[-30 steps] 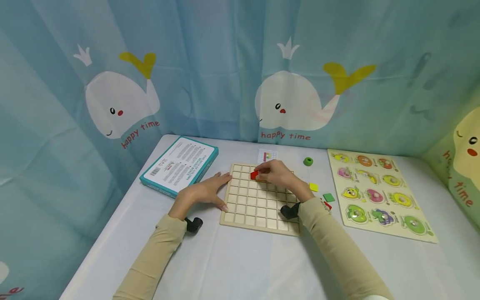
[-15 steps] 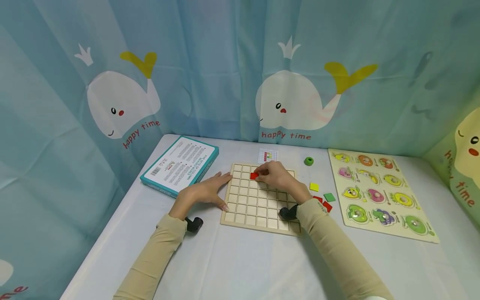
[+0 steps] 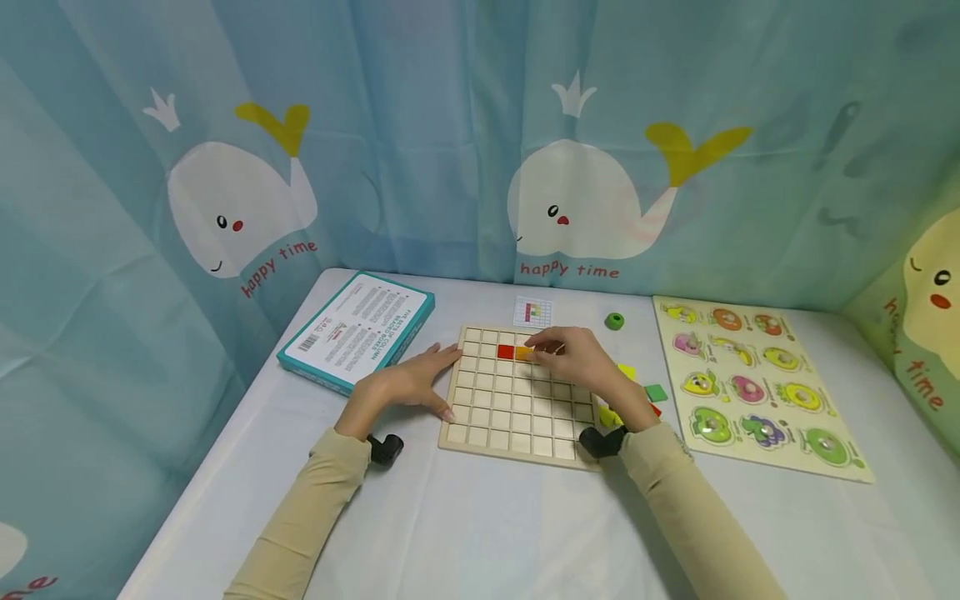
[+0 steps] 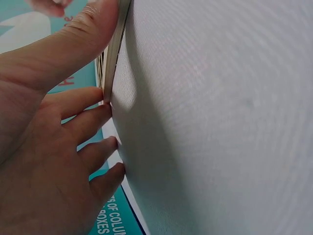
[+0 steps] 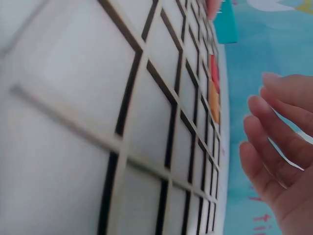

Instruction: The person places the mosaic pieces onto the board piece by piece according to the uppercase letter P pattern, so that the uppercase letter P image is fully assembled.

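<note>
My left hand [image 3: 408,383] spans the left side of the wooden grid board [image 3: 480,417]. In the left wrist view its thumb and fingers lie spread against the board's edge. A red square tile [image 3: 506,352] sits in a cell near the board's far side. Directly to its right is an orange tile [image 3: 523,353], with the fingertips of my right hand [image 3: 581,362] over it in the head view. From the right wrist, the loosely bent fingers [image 5: 257,127] show a gap to the red and orange tiles [image 5: 214,100].
Yellow, green [image 3: 656,392] and red tiles lie right of the board, partly behind my right wrist. Beyond the board are a small pattern card [image 3: 533,312] and a green bead [image 3: 614,322]. A teal box [image 3: 356,329] is at left, a fruit puzzle board [image 3: 761,387] at right.
My right hand has let go of the red tile and shifted right. The red tile now lies flat, and the orange tile beside it has come into view. The left hand stays put.
</note>
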Demonstrator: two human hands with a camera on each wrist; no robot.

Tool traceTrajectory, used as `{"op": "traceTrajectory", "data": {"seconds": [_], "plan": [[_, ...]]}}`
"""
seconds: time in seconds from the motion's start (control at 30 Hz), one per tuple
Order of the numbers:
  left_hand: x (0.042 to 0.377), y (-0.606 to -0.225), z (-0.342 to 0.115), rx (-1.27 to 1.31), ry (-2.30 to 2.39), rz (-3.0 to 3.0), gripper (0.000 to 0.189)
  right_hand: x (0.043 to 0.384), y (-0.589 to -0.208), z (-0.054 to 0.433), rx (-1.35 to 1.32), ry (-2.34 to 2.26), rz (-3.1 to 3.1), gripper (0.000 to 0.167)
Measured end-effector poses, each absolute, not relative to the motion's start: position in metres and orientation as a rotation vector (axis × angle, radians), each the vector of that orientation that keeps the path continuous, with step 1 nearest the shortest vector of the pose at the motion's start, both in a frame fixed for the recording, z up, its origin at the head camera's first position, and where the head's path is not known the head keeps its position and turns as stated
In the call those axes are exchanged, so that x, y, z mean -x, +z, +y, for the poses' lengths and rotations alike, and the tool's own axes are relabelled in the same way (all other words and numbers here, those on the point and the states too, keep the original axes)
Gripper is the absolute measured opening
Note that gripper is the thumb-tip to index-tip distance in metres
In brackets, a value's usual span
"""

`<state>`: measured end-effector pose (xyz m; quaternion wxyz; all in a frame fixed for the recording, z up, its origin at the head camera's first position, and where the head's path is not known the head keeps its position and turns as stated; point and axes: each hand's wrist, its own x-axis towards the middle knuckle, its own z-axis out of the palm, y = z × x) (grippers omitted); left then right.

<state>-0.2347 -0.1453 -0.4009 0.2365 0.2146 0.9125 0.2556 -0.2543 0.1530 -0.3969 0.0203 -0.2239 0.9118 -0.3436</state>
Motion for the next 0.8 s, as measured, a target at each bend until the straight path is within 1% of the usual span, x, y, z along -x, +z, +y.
{"op": "traceTrajectory", "data": {"seconds": [0.37,0.57,0.8], "plan": [[0.234,-0.401,-0.145,-0.595,0.714,2.493,0.110,0.229,-0.389,0.188,0.653,-1.101,2.939,0.019],[0.234,-0.401,-0.145,-0.597,0.709,2.487,0.110,0.229,-0.385,0.204,0.626,-1.047,2.948,0.018],[0.235,-0.402,-0.146,-0.595,0.709,2.488,0.110,0.233,-0.382,0.222,0.503,-0.988,2.892,0.018]]}}
